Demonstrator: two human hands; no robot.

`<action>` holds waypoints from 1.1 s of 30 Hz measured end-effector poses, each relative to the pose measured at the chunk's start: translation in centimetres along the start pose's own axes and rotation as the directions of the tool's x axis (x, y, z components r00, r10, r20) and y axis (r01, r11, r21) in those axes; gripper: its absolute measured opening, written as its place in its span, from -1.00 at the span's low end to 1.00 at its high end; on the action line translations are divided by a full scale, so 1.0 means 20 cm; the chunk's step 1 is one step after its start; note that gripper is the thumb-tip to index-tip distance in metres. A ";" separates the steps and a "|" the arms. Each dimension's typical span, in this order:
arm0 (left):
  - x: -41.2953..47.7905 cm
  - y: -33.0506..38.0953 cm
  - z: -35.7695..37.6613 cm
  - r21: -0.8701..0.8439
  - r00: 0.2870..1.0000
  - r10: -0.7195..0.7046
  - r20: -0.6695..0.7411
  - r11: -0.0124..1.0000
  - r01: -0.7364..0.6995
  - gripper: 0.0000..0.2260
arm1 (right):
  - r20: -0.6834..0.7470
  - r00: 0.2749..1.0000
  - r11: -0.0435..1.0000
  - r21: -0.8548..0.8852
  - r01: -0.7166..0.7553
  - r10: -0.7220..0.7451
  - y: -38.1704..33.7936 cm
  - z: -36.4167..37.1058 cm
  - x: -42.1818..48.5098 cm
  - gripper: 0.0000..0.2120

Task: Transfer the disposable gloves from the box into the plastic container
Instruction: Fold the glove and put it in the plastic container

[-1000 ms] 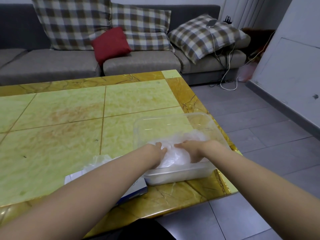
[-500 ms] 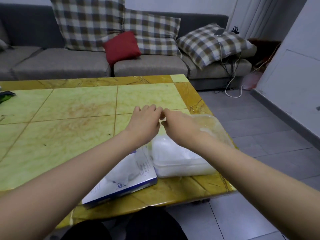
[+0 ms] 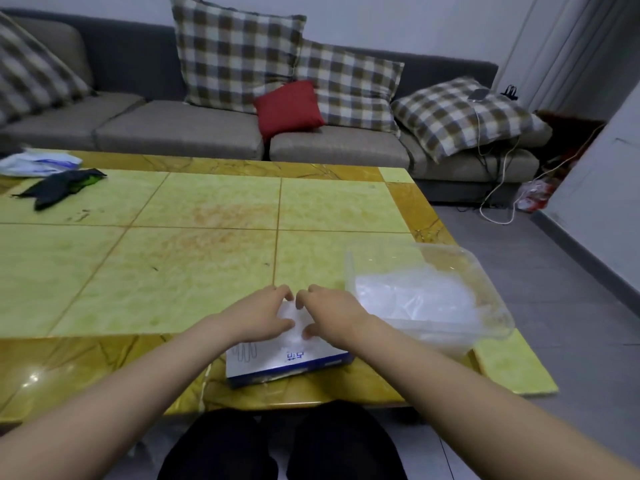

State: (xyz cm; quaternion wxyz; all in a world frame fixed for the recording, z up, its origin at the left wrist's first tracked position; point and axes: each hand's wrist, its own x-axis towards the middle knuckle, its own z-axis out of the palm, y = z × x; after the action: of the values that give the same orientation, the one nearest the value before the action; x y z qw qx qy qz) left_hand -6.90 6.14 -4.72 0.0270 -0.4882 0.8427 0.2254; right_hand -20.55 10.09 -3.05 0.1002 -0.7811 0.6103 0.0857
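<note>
— Plastic container [image 3: 446,336] lies which way?
— Just right of the box [image 3: 294,358], nearer the right hand [image 3: 329,311]. Both it and the left hand [image 3: 258,315] pinch gloves [image 3: 293,315] at the box's opening on the bench [image 3: 173,258].

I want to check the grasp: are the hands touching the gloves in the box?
Touching. The head view shows left hand and right hand gripping the white gloves atop the box.
</note>
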 end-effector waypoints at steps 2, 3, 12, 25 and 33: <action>-0.01 -0.03 0.00 -0.043 1.000 0.019 -0.019 0.999 -0.020 -0.54 | -0.024 0.999 0.999 -0.040 -0.030 0.029 -0.01 0.01 0.01 -0.68; -0.02 -0.04 0.00 -0.058 0.999 0.024 -0.034 0.998 -0.026 -0.54 | -0.040 0.998 0.997 -0.061 -0.045 0.042 -0.01 0.01 0.02 -0.75; -0.03 -0.11 -0.01 -0.133 0.967 -0.020 -0.254 0.991 -0.014 -0.79 | -0.126 0.981 0.985 -0.072 -0.157 0.147 -0.03 -0.03 0.02 -0.83; -0.04 -0.01 0.01 -0.494 0.926 -0.044 -0.375 0.855 -0.159 -0.70 | -0.159 0.983 0.976 0.208 -0.057 0.091 -0.04 -0.03 -0.02 -0.74; 0.01 0.00 0.09 -0.434 0.950 -0.077 -0.303 0.899 -0.066 -0.57 | -0.282 0.944 0.940 0.334 -0.070 0.171 -0.03 -0.09 -0.03 -0.80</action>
State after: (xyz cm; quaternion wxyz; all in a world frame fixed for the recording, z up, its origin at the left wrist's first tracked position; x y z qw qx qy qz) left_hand -7.33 6.70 -6.35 -0.2166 -0.5135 0.7623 0.3290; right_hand -20.01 10.33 -1.20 0.1235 -0.7190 0.6714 -0.1304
